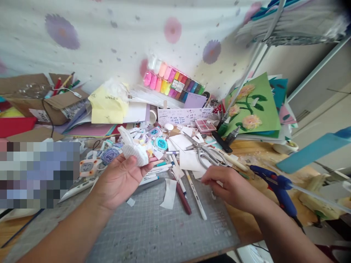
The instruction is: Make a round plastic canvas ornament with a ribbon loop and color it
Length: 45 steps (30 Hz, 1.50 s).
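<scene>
A small white padded piece (pixel 134 148) is pinched between the thumb and fingers of my left hand (pixel 120 179), raised over the middle of the mat. My right hand (pixel 229 184) hovers at the right edge of the mat with its fingers curled; whether anything small is between them is hidden. Just beyond it lie silver scissors (pixel 207 153) on white paper scraps. Between my hands are several pens, among them a white marker (pixel 196 197) and a dark red pen (pixel 183 197), beside a torn white paper strip (pixel 169 193). Small decorated pieces (pixel 160 143) are heaped behind my left hand.
A grey cutting mat (pixel 153 233) covers the table front. At the right are a blue glue gun (pixel 282 186) and a light blue bottle-like object (pixel 312 149). Coloured clay packs (pixel 175 82), a green flower picture (pixel 255 106) and a cardboard box (pixel 33 102) stand behind.
</scene>
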Each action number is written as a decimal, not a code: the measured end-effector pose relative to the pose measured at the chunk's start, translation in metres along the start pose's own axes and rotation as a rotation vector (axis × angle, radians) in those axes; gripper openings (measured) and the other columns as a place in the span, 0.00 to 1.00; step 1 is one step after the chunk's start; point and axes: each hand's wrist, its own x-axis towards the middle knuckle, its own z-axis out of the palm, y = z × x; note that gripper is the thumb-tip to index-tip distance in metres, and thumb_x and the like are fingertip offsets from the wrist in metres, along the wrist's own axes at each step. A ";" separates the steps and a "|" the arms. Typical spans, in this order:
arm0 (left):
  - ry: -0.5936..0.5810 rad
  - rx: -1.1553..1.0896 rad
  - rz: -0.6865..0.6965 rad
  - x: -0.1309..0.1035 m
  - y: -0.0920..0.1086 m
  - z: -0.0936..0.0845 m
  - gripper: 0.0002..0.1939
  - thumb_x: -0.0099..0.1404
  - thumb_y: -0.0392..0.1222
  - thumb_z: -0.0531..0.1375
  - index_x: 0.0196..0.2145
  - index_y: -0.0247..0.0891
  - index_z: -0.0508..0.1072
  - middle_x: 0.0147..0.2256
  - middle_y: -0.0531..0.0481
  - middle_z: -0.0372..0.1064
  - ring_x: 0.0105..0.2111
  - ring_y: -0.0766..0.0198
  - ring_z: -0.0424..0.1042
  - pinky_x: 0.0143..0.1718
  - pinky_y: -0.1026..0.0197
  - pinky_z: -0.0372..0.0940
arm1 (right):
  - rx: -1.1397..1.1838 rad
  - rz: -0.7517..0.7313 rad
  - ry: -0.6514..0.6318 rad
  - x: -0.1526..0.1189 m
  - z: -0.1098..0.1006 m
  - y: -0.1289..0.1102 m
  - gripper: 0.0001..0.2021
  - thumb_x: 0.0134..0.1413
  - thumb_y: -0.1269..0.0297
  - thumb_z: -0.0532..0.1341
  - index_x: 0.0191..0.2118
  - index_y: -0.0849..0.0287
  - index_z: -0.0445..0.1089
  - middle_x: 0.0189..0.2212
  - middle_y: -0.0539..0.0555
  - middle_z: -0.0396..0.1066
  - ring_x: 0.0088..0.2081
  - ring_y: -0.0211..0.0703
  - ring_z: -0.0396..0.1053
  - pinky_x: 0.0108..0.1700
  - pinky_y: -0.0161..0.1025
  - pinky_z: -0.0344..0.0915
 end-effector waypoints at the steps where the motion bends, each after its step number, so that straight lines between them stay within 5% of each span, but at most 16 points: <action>1: 0.007 -0.006 0.010 0.000 0.001 0.001 0.11 0.43 0.36 0.74 0.25 0.37 0.77 0.30 0.51 0.77 0.31 0.64 0.75 0.35 0.61 0.75 | -0.020 0.017 0.005 -0.005 0.001 0.001 0.13 0.50 0.82 0.54 0.33 0.59 0.70 0.31 0.51 0.71 0.33 0.38 0.67 0.37 0.35 0.61; 9: 0.056 -0.083 0.103 0.002 0.021 0.001 0.15 0.40 0.34 0.74 0.26 0.39 0.75 0.29 0.53 0.76 0.27 0.65 0.72 0.31 0.62 0.74 | -0.142 -0.028 -0.036 -0.004 0.022 -0.012 0.09 0.60 0.70 0.54 0.36 0.57 0.73 0.31 0.53 0.72 0.35 0.42 0.68 0.37 0.36 0.61; 18: 0.075 -0.126 0.168 0.003 0.030 -0.003 0.10 0.46 0.33 0.71 0.27 0.40 0.76 0.29 0.52 0.77 0.28 0.65 0.73 0.30 0.62 0.74 | -0.433 0.001 -0.114 0.051 0.021 -0.031 0.12 0.57 0.75 0.55 0.39 0.55 0.75 0.36 0.55 0.74 0.40 0.44 0.70 0.41 0.36 0.61; 24: 0.058 -0.091 0.063 0.000 0.005 -0.002 0.08 0.47 0.34 0.71 0.25 0.38 0.77 0.30 0.51 0.79 0.32 0.62 0.75 0.33 0.61 0.74 | -0.539 0.250 -0.041 0.108 0.008 -0.002 0.09 0.62 0.67 0.55 0.41 0.61 0.72 0.40 0.58 0.72 0.41 0.46 0.70 0.43 0.44 0.66; 28: 0.013 -0.110 -0.014 -0.003 -0.005 -0.004 0.08 0.47 0.34 0.71 0.27 0.40 0.78 0.31 0.52 0.80 0.33 0.62 0.76 0.34 0.61 0.74 | -0.527 0.371 -0.038 0.131 0.019 0.017 0.13 0.61 0.62 0.58 0.49 0.60 0.67 0.47 0.56 0.69 0.43 0.44 0.70 0.44 0.48 0.70; 33: -0.035 -0.106 -0.066 -0.004 -0.006 -0.004 0.10 0.48 0.35 0.72 0.30 0.39 0.79 0.32 0.50 0.80 0.33 0.63 0.76 0.35 0.61 0.74 | -0.414 0.397 0.047 0.137 0.040 0.021 0.13 0.61 0.62 0.58 0.50 0.60 0.66 0.48 0.56 0.69 0.44 0.46 0.70 0.44 0.48 0.70; 37: -0.037 -0.120 -0.061 -0.004 -0.007 -0.002 0.09 0.47 0.34 0.72 0.28 0.40 0.78 0.31 0.52 0.80 0.33 0.64 0.76 0.35 0.61 0.73 | -0.235 0.332 0.201 0.130 0.030 0.019 0.09 0.59 0.65 0.59 0.44 0.62 0.70 0.43 0.57 0.72 0.43 0.46 0.70 0.46 0.49 0.67; 42: -0.067 -0.122 -0.061 -0.007 -0.009 0.000 0.12 0.47 0.35 0.72 0.31 0.40 0.79 0.31 0.53 0.79 0.34 0.65 0.76 0.36 0.63 0.72 | 0.171 0.144 0.395 0.104 0.012 0.000 0.07 0.55 0.64 0.59 0.34 0.60 0.73 0.28 0.54 0.73 0.31 0.43 0.70 0.36 0.43 0.68; 45: -0.085 -0.091 -0.069 -0.008 -0.012 0.001 0.13 0.46 0.36 0.72 0.32 0.39 0.79 0.31 0.52 0.79 0.33 0.66 0.75 0.36 0.64 0.72 | 0.508 -0.059 0.522 0.089 0.012 -0.020 0.07 0.52 0.58 0.63 0.30 0.54 0.74 0.31 0.51 0.72 0.37 0.42 0.70 0.38 0.40 0.68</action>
